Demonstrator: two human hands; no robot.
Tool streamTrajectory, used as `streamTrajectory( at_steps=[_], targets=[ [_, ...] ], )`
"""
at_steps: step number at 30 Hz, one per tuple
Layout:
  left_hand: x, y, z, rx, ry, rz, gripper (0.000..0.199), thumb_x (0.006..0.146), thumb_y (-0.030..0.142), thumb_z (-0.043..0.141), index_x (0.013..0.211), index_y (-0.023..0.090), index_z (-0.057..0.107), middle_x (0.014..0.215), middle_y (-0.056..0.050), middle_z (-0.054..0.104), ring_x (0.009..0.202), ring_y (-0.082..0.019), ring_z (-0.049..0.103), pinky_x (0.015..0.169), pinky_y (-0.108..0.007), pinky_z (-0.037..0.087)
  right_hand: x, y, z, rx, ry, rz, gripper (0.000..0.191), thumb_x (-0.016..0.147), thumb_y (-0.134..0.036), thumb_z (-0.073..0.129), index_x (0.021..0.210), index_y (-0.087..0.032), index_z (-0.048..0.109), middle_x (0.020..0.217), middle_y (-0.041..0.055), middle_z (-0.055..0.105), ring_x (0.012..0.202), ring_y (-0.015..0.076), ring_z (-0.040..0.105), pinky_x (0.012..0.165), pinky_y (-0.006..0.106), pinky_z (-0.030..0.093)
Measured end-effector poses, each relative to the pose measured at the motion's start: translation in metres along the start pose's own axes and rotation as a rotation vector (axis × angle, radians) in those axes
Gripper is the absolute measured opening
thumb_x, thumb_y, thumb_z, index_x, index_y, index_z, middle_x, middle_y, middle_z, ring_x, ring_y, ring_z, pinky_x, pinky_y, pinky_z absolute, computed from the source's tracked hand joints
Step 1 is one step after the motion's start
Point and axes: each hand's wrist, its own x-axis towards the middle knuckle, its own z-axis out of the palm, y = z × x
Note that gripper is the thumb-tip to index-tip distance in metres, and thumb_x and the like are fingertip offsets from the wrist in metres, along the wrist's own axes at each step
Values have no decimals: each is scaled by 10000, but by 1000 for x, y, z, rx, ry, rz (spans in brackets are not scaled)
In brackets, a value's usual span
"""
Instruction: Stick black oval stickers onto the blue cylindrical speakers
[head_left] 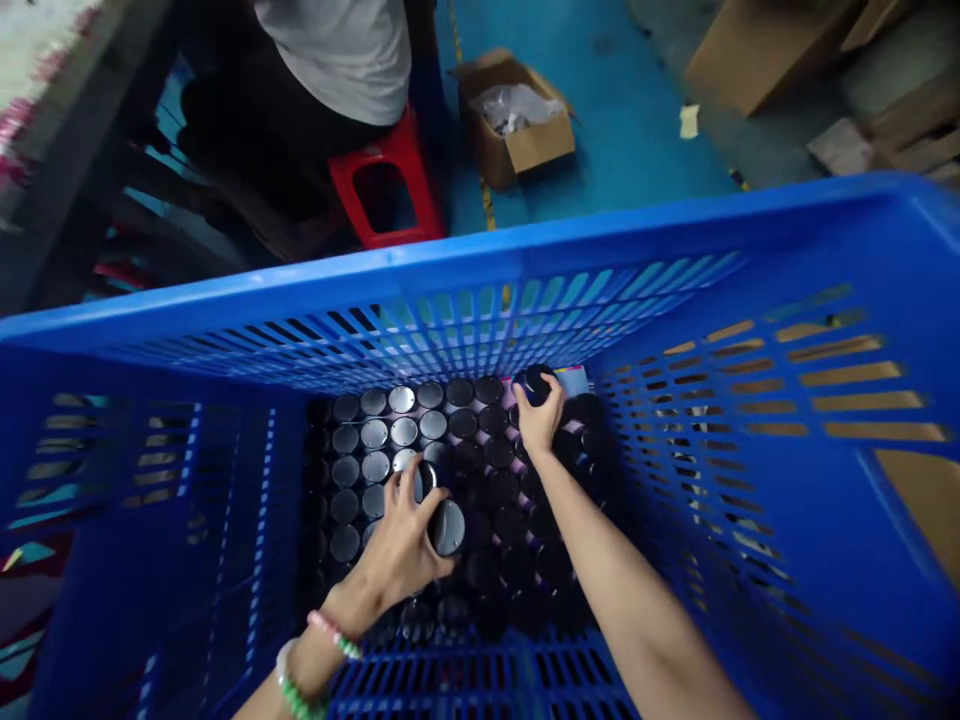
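Note:
Deep inside a blue slatted plastic crate [450, 330], my left hand [397, 545] is shut around a tilted black cylindrical container [448, 527] with a glossy end. My right hand [538, 415] grips a black round container [535, 384] at the far side of the crate. Packed upright rows of similar black round containers [465, 470] fill the crate floor beneath both hands. Several at the far left show shiny silver tops [401, 400]. Beaded bracelets [322, 650] circle my left wrist.
A small printed card [574, 380] shows at the far crate corner. Beyond the crate rim, a seated person [330, 60] uses a red plastic stool [382, 175]. An open cardboard box [514, 120] holding plastic stands on the blue floor, with more cardboard at the upper right.

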Motion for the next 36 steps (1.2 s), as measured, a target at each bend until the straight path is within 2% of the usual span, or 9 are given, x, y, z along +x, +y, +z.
streamTrajectory(
  at_steps=[8,12,15,18,21,24,29,33,36],
  targets=[
    [23,-9,29,60,11,-62,586,577,214,760,1125,223,552,1448,-144,135,1278,-450,255,928,-549,421,33,22,-27,-255,-61,140,378,864,-418,577,1137,-159,550,1212,87,528,1165,273,459,987,526,327],
    [38,0,49,95,51,-118,619,580,146,750,1156,209,534,1478,-152,104,1308,-486,185,935,-580,400,46,29,-31,-294,-293,80,298,851,-399,603,1017,-152,608,1157,72,574,1183,269,455,1023,548,275],
    [51,10,66,113,74,-157,613,639,180,747,1198,235,502,1500,-140,72,1332,-470,162,962,-597,367,31,16,-41,-263,-445,-29,267,891,-372,545,1014,-141,601,1178,85,560,1211,275,427,1028,562,252],
    [65,14,77,118,79,-205,690,695,218,731,1303,268,409,1506,-154,47,1329,-441,212,964,-583,373,0,-8,-54,-164,-672,-220,300,883,-424,538,1067,-194,596,1189,58,558,1133,230,493,968,468,372],
    [72,8,78,132,55,-242,698,717,122,682,1336,258,389,1495,-184,106,1311,-413,281,971,-556,376,-34,-28,-61,-59,-940,-410,345,835,-492,587,1096,-267,602,1120,29,601,963,171,574,806,343,489],
    [67,-3,71,154,31,-275,611,749,48,593,1308,248,447,1485,-196,151,1265,-397,358,953,-542,396,-52,-33,-62,-42,-1034,-466,343,887,-451,544,1132,-214,580,1076,60,614,858,156,600,726,327,516],
    [53,-15,56,183,-16,-294,528,861,65,391,1327,307,443,1458,-175,232,1137,-340,469,784,-458,516,-37,-20,-70,-114,-813,-321,356,900,-408,542,1188,-199,538,1126,70,591,935,181,598,793,370,515],
    [52,-16,55,193,-48,-270,542,866,60,369,1334,326,436,1405,-143,314,1119,-303,472,823,-430,505,14,4,-76,-303,-408,-29,594,882,-367,566,1370,-126,327,1322,172,443,1198,303,451,942,495,423],
    [56,-14,59,186,-65,-266,567,844,45,399,1340,318,430,1410,-139,298,1153,-323,439,872,-458,477,54,23,-69,-414,-310,89,624,863,-359,598,1372,-120,327,1321,168,449,1220,304,429,980,505,386]
  ],
)
